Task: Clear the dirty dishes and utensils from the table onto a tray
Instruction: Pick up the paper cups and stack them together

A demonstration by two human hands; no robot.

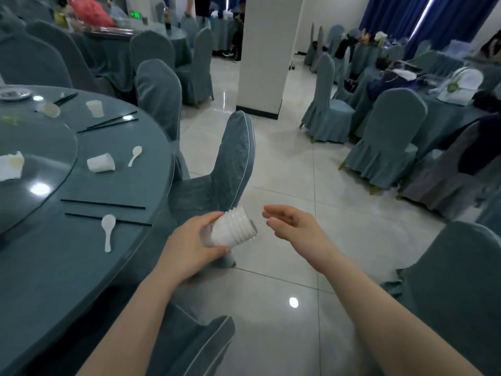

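Big round counter (81, 267) on the left, draped in blue-grey cloth under glass. Glass turntable (40, 164) on it, carrying a crumpled napkin (10, 165). Covered chair (217, 180) just off the counter's edge. No readable writing or brand anywhere; only a blurred green emblem on a white cap (461, 84) far right.

Left hand (195, 242) out over the floor beside the counter, curled round the base of a stack of white cups (233, 229), tilted with rims toward the right. Right hand (292, 226) empty, fingers loosely spread, close to those rims, not touching.

On the counter: black chopsticks (103, 204) in a pair, white spoon (108, 232) across the nearer stick. Farther in, tipped cup (100, 162), small spoon (134, 156), more chopsticks (111, 123), two further cups (95, 108).
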